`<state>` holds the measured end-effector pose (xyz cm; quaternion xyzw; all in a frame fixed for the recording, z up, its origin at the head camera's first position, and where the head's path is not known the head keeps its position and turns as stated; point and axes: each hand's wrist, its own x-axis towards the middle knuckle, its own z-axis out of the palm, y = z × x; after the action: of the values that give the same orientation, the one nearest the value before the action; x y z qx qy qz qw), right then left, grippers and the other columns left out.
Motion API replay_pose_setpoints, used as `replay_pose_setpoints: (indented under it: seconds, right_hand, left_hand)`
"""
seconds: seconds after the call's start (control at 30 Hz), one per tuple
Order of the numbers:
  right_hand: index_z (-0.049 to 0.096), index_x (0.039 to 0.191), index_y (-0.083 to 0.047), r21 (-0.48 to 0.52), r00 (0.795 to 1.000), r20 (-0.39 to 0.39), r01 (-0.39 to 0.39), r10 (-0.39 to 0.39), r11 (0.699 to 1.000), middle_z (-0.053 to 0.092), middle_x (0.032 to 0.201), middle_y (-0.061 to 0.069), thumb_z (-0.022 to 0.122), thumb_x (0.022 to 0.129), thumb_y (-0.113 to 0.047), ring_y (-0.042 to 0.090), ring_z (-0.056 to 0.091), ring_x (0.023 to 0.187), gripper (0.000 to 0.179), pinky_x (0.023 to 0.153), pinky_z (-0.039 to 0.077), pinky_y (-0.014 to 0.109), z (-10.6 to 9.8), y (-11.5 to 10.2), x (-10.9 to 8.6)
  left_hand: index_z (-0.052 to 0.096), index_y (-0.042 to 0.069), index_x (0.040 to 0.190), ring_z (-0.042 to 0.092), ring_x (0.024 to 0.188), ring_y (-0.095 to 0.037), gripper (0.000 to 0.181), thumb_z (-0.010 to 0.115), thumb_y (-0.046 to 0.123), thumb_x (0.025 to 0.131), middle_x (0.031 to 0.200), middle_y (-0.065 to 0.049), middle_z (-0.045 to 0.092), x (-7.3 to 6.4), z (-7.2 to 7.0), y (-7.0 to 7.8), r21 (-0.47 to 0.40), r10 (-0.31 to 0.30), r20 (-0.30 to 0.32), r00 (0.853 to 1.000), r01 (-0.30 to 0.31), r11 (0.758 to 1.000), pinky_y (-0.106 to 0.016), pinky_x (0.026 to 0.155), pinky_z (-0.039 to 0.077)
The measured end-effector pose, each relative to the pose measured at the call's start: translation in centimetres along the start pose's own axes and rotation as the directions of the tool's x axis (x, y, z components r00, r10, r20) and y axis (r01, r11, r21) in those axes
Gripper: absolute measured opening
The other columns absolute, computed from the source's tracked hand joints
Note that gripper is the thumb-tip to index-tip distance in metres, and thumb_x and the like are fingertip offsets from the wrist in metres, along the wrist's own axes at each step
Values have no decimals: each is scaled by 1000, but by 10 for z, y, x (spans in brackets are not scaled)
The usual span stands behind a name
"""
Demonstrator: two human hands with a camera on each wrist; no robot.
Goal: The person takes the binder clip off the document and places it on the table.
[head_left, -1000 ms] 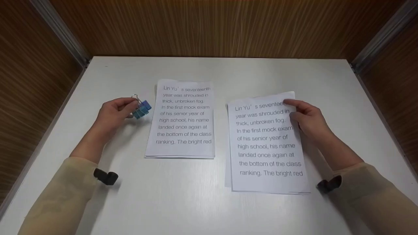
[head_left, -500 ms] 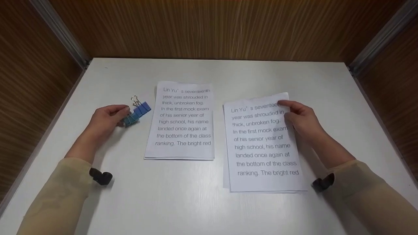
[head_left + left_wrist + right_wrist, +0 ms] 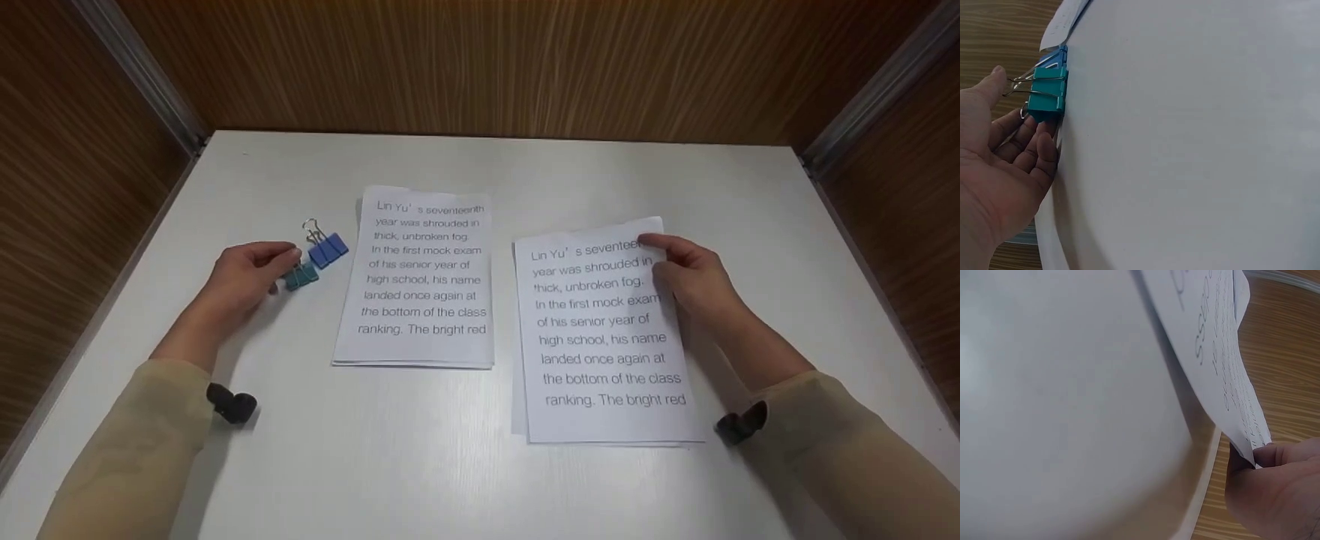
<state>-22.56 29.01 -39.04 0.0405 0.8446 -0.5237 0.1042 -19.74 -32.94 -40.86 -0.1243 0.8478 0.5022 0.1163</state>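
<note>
My left hand (image 3: 244, 274) pinches the wire handles of a teal binder clip (image 3: 302, 276) at the left of the table. In the left wrist view, the thumb (image 3: 995, 79) is at the handle loops and the other fingers curl below the teal clip (image 3: 1047, 93). Just beyond it lies a blue binder clip (image 3: 328, 251), its wire handles pointing away. My right hand (image 3: 697, 274) grips the upper right edge of the right-hand stack of printed sheets (image 3: 600, 337), forefinger on top. That edge is raised off the table in the right wrist view, where the thumb and fingers pinch the paper (image 3: 1224, 377).
A second stack of printed sheets (image 3: 420, 285) lies flat between the blue clip and the right-hand stack. The white table (image 3: 420, 465) is bounded by wood-grain panels (image 3: 480, 67) at the back and sides.
My left hand has drawn back toward the lower left with the teal clip, leaving the blue clip on the table. The right hand and its sheets have shifted slightly left.
</note>
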Motion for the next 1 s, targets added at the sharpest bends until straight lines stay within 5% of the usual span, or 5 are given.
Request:
replay_pose_setpoints:
  seconds: [0.33,0.57,0.73,0.87,1.0]
  right_hand:
    - [57,155,-20,0,1000,-9,-13,13,1000,47,159,5,48,107,-7,22,49,130,51,103,42,26,5,-1,8]
    - [55,157,-17,15,1000,-22,-7,7,1000,39,167,7,46,105,-4,24,41,147,54,119,35,36,11,-4,21]
    - [53,158,-18,44,1000,-1,-8,8,999,39,168,5,44,106,-5,23,41,147,55,124,31,39,14,-5,25]
    - [52,159,-17,32,1000,0,-9,9,999,42,165,5,45,106,-6,23,45,142,55,121,34,38,15,-6,26]
    - [44,163,-12,-107,999,-22,37,-40,994,44,163,15,48,108,-11,31,46,145,55,121,37,45,13,-8,21]
  left_hand:
    - [51,13,159,53,125,-24,74,62,60,102,149,-10,58,-2,-3,3,35,-3,-10,1000,3,999,-25,99,52]
    - [50,12,159,55,134,-24,75,61,59,103,151,-11,57,-4,-4,2,46,18,-39,999,-16,999,-25,101,53]
    - [50,11,159,52,137,-27,78,60,63,102,152,-12,55,-10,2,8,61,54,-97,994,-49,997,-39,113,49]
    - [53,10,156,49,138,-29,79,59,66,100,150,-12,57,-19,12,22,105,129,-171,977,-112,988,-47,117,45]
    - [57,7,152,54,131,-29,72,62,59,102,144,-14,61,-27,29,41,170,265,-221,939,-230,958,-48,111,48]
